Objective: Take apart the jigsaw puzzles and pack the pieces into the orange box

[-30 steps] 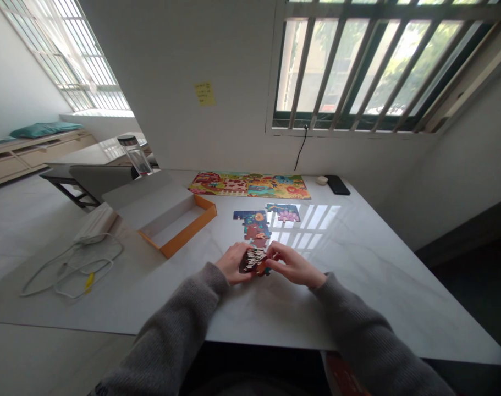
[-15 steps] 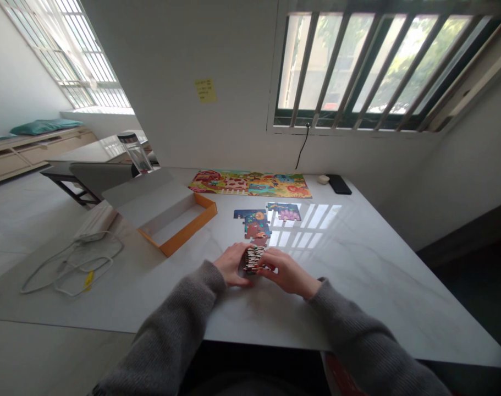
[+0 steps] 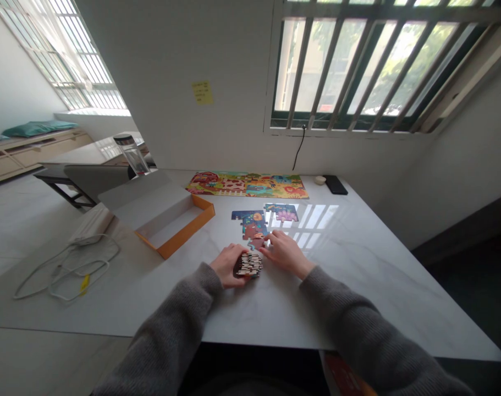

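My left hand (image 3: 229,265) is wrapped round a thick stack of jigsaw puzzle pieces (image 3: 250,264), their edges facing up, close above the table. Beyond the stack, my right hand (image 3: 284,250) pinches a puzzle piece (image 3: 253,246) with a bit of light blue on it, partly covered by the fingers. That piece is at the lower edge of a joined puzzle section (image 3: 254,220) in dark blue and reddish brown; whether it is locked in, I cannot tell. A smaller joined section (image 3: 282,212) in blue and purple lies to the right, apart from the first.
A finished farm-animal puzzle strip (image 3: 247,185) lies along the wall. At left are an open orange-sided box (image 3: 188,233) and a white cable (image 3: 64,278). A black phone (image 3: 336,185) and a small white object (image 3: 320,180) lie at the back right.
My right hand has moved from the stack forward to the lower edge of the larger puzzle section, with a piece at its fingertips. My left hand still grips the stack, now tilted a little.
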The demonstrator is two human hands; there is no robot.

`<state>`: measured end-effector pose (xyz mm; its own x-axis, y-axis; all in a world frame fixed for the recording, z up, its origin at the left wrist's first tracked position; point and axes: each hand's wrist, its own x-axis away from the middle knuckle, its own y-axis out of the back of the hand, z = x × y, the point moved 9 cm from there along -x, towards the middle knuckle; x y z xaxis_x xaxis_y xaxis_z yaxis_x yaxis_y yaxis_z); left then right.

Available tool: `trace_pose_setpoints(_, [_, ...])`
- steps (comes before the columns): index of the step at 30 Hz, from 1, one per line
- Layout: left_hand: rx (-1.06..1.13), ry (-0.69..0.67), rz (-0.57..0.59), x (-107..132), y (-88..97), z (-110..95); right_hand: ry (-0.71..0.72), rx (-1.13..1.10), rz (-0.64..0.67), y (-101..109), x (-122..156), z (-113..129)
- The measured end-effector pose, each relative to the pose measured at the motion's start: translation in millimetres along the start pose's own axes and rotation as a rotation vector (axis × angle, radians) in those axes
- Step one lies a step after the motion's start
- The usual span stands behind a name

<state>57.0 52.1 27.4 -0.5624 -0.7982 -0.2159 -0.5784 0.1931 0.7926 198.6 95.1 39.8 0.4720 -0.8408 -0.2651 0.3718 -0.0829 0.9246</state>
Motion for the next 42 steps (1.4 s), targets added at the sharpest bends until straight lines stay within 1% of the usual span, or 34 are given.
trace_pose_setpoints(2, [-0.011,0.015,-0.011,2,2.3,1,-0.048,0.084,0.004,-6,-4,6])
trace_pose_setpoints(5, [-0.017,0.023,-0.02,2,2.7,2,-0.121,0.106,0.018,-12,-12,8])
trace_pose_setpoints(8, [-0.013,0.027,-0.013,2,1.5,3,-0.172,0.049,0.067,-18,-17,0])
trace_pose_setpoints(10, [-0.008,0.024,-0.003,2,1.3,3,-0.181,-0.043,0.087,-21,-18,-7])
trace_pose_setpoints(13, [-0.009,0.025,-0.007,1,3.7,3,-0.22,-0.281,0.05,-20,-14,-18])
trace_pose_setpoints(16, [-0.039,0.052,-0.027,0,6.2,8,-0.272,-0.617,-0.007,-19,-10,-30])
trace_pose_setpoints(19, [-0.082,0.093,-0.078,-1,8.8,17,-0.262,-0.96,-0.043,-17,-8,-35])
trace_pose_setpoints(22, [-0.115,0.138,-0.135,-2,10.9,24,-0.214,-1.204,-0.015,-10,-6,-32])
trace_pose_setpoints(25, [-0.145,0.169,-0.167,-3,12.2,27,-0.132,-1.307,0.02,3,-1,-19])
trace_pose_setpoints(28, [-0.14,0.169,-0.17,-3,12.7,27,-0.096,-1.312,0.059,11,5,-5])
trace_pose_setpoints(31, [-0.138,0.165,-0.149,-3,11.8,29,-0.083,-1.276,0.168,6,12,12])
trace_pose_setpoints(32, [-0.141,0.166,-0.138,-2,11.1,31,-0.066,-1.249,0.185,4,13,18])
trace_pose_setpoints(33, [-0.144,0.166,-0.124,-2,10.1,34,-0.038,-1.2,0.177,4,14,22])
trace_pose_setpoints(34, [-0.144,0.164,-0.108,-2,9.1,36,-0.002,-1.127,0.143,7,14,26])
trace_pose_setpoints(36, [-0.138,0.151,-0.077,0,7.0,39,0.088,-0.935,0.055,14,15,36])
trace_pose_setpoints(38, [-0.128,0.135,-0.052,1,5.9,40,0.177,-0.76,-0.001,21,17,48])
trace_pose_setpoints(42, [-0.111,0.131,-0.029,3,6.1,38,0.319,-0.631,0.001,24,22,73])
